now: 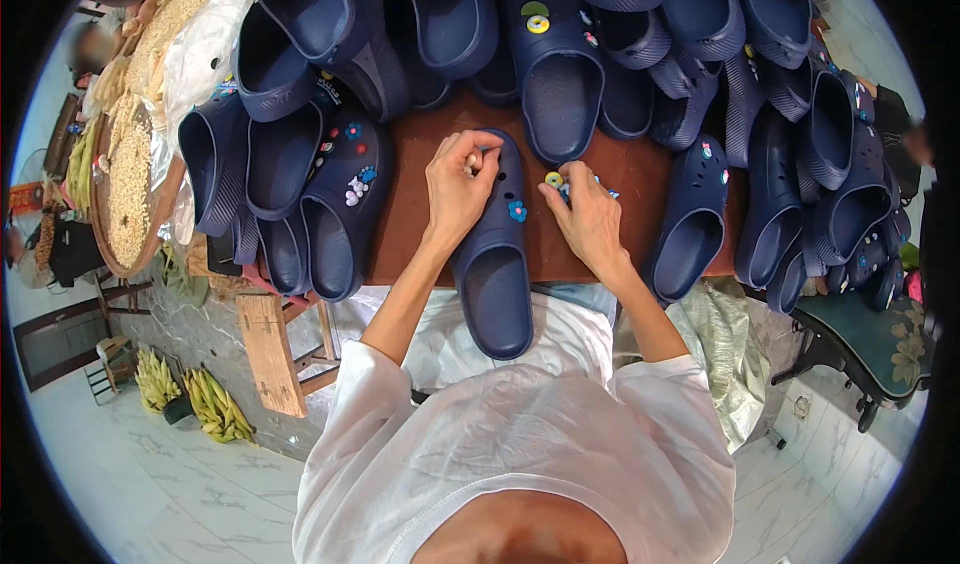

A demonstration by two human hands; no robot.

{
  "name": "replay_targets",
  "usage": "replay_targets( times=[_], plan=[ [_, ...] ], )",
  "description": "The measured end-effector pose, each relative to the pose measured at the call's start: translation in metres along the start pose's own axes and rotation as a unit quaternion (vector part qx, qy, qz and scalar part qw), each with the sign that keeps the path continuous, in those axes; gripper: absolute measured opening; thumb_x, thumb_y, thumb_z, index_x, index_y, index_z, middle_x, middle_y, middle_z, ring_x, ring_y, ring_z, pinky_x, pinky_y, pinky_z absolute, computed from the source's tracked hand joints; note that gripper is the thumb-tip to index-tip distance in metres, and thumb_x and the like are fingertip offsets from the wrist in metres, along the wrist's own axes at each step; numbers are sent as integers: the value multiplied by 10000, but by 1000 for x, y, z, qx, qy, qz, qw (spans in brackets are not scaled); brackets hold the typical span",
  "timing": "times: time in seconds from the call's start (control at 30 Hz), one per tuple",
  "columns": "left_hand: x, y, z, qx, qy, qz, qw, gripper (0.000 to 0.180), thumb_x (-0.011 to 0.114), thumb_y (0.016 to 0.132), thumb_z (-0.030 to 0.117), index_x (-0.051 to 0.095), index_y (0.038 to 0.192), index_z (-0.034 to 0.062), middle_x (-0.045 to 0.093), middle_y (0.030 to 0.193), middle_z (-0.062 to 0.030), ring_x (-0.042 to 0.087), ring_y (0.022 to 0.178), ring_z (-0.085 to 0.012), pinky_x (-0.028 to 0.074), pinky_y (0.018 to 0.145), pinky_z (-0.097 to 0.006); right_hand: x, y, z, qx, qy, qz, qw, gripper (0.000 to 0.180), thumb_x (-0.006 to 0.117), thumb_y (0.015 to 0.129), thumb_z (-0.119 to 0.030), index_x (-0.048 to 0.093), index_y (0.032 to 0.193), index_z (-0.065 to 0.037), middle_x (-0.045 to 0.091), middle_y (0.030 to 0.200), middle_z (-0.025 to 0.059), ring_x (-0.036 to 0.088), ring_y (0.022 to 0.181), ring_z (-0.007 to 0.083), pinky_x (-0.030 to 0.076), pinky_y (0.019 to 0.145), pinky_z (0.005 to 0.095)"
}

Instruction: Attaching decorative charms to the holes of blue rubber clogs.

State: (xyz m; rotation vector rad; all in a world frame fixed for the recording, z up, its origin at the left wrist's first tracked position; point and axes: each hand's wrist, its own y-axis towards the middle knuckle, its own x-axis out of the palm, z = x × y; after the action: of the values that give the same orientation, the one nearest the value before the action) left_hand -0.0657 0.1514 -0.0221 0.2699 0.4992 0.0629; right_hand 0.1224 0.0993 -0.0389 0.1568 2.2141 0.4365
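Observation:
A navy clog (497, 299) lies in front of me, its toe on the brown tabletop and its heel over the near edge. A blue flower charm (516, 211) sits in one of its holes; other holes are bare. My left hand (460, 184) is closed at the clog's toe, with curled fingers against its left side. On the table right of the clog, my right hand (587, 219) closes thumb and fingers over small colourful shoe charms, among them a yellow ring-shaped charm (553, 179). The fingers partly hide these charms.
Many navy clogs (563, 104) are heaped along the table's far side and both ends, some with charms. A wooden stool (272, 354) stands at left, by a round tray of pale kernels (128, 194). A dark chair (865, 344) is at right. Corn cobs (215, 404) lie on the floor.

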Motion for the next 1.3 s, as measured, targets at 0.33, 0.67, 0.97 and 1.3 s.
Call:
replay_targets(
  times=[0.33,0.67,0.97,1.3],
  plan=[
    [-8,2,-2,-10,-55,-26,998,100,684,882,91,711,969,49,653,858,-92,635,784,-214,498,721,-335,8,4,-32,204,210,-214,932,404,673,914,-387,475,960,-38,599,638,131,622,599,301,465,588,426],
    [-5,-16,-3,7,-74,45,996,83,674,873,57,719,942,50,648,804,-85,601,783,-207,480,726,-325,16,-8,-45,156,248,-90,952,116,482,951,-110,444,1028,-32,587,809,252,614,780,482,467,699,525],
    [-17,-24,-19,-123,-248,87,957,191,522,1036,144,662,1103,33,599,901,20,514,798,-46,405,706,-187,19,-22,-13,263,335,-79,901,171,354,1004,-120,494,1071,-48,589,706,75,622,573,163,514,520,320],
    [-31,-54,-27,-117,-73,129,982,312,676,930,260,620,1167,64,571,906,-62,569,822,-184,475,783,-343,-19,-6,-11,131,10,-37,991,238,530,1021,-212,537,1149,-12,643,938,168,683,789,339,523,652,426]
  ],
)
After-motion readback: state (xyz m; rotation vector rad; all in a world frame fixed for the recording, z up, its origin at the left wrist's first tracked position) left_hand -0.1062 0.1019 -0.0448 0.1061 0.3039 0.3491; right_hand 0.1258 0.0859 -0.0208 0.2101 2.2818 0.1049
